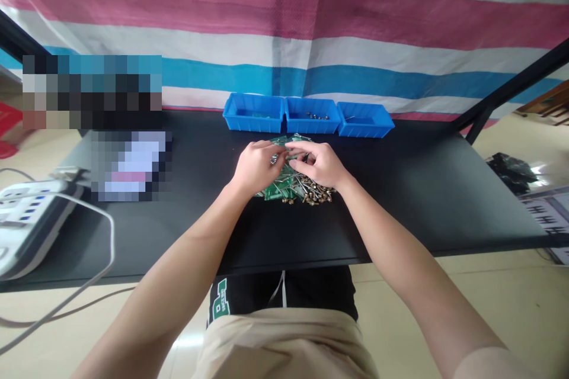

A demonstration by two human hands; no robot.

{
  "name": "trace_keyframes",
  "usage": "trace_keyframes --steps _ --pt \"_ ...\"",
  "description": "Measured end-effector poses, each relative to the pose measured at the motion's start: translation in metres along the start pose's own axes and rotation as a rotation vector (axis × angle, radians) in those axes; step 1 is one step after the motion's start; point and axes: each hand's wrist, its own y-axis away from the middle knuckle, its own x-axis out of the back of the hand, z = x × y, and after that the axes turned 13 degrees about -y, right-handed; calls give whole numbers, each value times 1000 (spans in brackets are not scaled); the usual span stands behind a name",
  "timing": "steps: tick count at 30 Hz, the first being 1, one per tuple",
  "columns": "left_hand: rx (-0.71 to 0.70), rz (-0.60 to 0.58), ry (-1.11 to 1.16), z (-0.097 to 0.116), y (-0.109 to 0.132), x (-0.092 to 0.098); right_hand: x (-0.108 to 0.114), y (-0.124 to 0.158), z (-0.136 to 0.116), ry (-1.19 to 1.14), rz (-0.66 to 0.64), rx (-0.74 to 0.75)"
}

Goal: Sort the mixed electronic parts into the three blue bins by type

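A mixed pile of small parts lies on the black table in front of me. Green pieces [278,189] that look flat and partly see-through make up its left and back. At its right front are brass-coloured screws or nails [317,190] with round heads and thin shanks. Over the left of the pile, my left hand [258,167] is closed, fingers curled towards the thumb; a shiny metal bit shows there, too small to name. My right hand [324,164] hovers over the right side, index finger stretched out and thumb apart from it. Fingertips of both hands nearly meet.
Behind the pile stand three blue bins: a left bin [253,123], a middle bin [311,125] with a few brass-coloured parts, and a right bin [367,128]. A white power strip [33,219] with a cable lies at the left. Black frame posts [511,86] flank the table [422,189].
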Motion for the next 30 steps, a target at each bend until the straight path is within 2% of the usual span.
trace_keyframes --steps 13,21,30 --pt "1 -74 12 1 -1 1 0 1 -1 13 4 -7" --pt "-29 -43 -24 -1 0 0 -1 1 -4 4 -3 -23" --pt "-2 -79 10 1 -2 2 0 1 -3 4 -4 -22"
